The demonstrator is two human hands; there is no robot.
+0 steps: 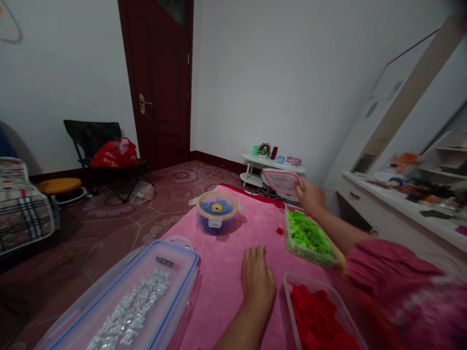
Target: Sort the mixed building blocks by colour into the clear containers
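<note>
My right hand [311, 195] is closed on the edge of a clear plastic lid with a red seal [282, 181], held up beyond the far end of the table. Below that hand is a clear box of bright green pieces [309, 234] with no lid on it. My left hand [257, 274] rests on the pink cloth [219, 272], fingers lying on it and nothing visible in them. Just right of it, an open clear box holds red pieces [319, 316]. One small red piece [279, 231] lies loose on the cloth near the green box.
A round tub with a yellow-rimmed lid [218, 211] holds blue pieces. On the left, a long blue-sealed box [146, 287] contains clear pieces. Beyond the table stand a white side table [255, 159] and a folding chair [93, 141]; a cluttered white desk [401, 199] is at right.
</note>
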